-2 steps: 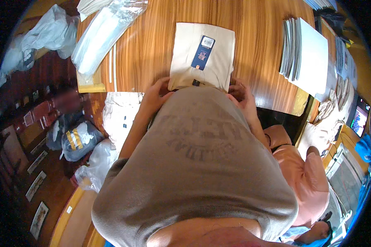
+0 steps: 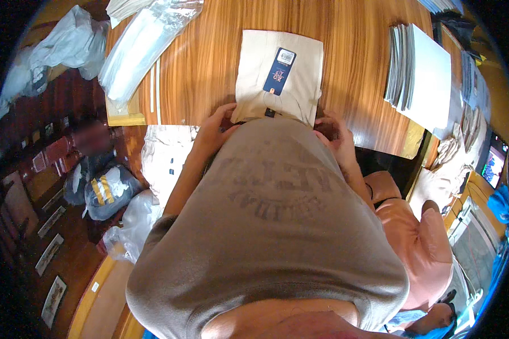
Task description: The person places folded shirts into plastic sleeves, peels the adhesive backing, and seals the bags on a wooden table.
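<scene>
- Folded beige cloth point(image 2: 305, 76) — navy tag point(image 2: 279, 72) on top.
- Left hand point(image 2: 215, 130) curled by cloth's left edge, right hand point(image 2: 338, 135) by its right — whether pinching, I can't tell.

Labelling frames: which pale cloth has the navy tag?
The folded beige cloth on the table, bearing the navy tag. The white cloth at left shows only small dark marks; the crumpled beige cloth at right shows no tag.

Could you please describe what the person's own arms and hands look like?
The left hand and right hand are bare and ungloved. Both forearms are uncovered too. The left sleeve is short and greyish-brown, like the shirt, which bears faded lettering; the right sleeve is hard to make out.
</scene>
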`<state>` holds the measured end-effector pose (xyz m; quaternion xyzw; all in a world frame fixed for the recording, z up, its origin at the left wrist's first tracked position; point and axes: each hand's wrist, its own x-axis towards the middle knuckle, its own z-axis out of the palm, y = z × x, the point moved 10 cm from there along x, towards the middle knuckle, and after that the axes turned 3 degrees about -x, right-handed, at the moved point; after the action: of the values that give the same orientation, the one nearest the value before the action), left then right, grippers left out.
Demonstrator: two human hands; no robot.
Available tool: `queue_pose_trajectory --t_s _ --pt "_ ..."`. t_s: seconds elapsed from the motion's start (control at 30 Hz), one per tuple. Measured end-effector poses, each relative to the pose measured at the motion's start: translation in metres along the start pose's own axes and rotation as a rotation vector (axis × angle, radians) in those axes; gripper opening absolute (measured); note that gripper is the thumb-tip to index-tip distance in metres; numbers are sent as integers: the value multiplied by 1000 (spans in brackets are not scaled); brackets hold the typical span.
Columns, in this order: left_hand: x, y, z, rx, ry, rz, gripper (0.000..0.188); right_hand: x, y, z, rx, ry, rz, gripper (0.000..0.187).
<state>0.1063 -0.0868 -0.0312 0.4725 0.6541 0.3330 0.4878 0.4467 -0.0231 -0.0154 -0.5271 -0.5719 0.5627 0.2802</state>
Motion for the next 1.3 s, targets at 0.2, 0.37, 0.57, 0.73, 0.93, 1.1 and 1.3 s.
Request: queue_pose_trajectory --t_s 0.2,0.37,0.57,0.73,0.93,1.1,1.3 --pt "0 13 6 218 75 308 34 4 -29 16 -453 -117 -442 36" --pt "-5 -9 7 61 240 260 15 2 -5 16 -270 130 -477 22" --pt "-1 25 13 130 167 337 16 2 -33 18 -416 214 -485 9" --pt "17 -28 17 -631 203 -84 25 24 10 14 51 224 -14 22" --pt "31 -33 42 -537 -51 -325 26 44 37 28 40 3 142 26" --pt "28 -26 31 -245 -171 -379 37 47 30 31 12 -114 258 22" --pt "25 -40 39 -134 -277 -420 55 38 30 29 42 -100 296 20"
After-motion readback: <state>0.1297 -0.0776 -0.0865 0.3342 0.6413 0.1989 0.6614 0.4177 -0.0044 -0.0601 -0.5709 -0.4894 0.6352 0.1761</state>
